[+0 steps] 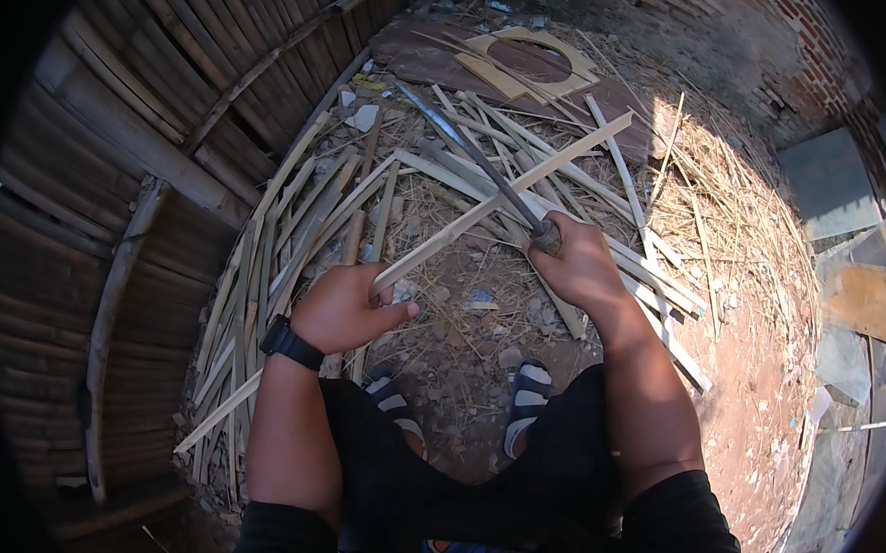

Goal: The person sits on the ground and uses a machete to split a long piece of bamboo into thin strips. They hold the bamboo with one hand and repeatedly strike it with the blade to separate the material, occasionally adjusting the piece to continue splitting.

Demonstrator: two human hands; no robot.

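Head view: left hand [346,307] grips the near end of a long pale bamboo strip [497,204] slanting up to the right; right hand [579,264] clenches the handle of a long dark steel blade [465,142] crossing it. A slip could likely swing the blade toward the left fingers. Heaped split bamboo slats [273,268] crowd the ground's left edge; striped sandals [529,391] stand just below.

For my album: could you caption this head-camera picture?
Left hand holds a bamboo strip; right hand grips a long blade above scattered bamboo slats.
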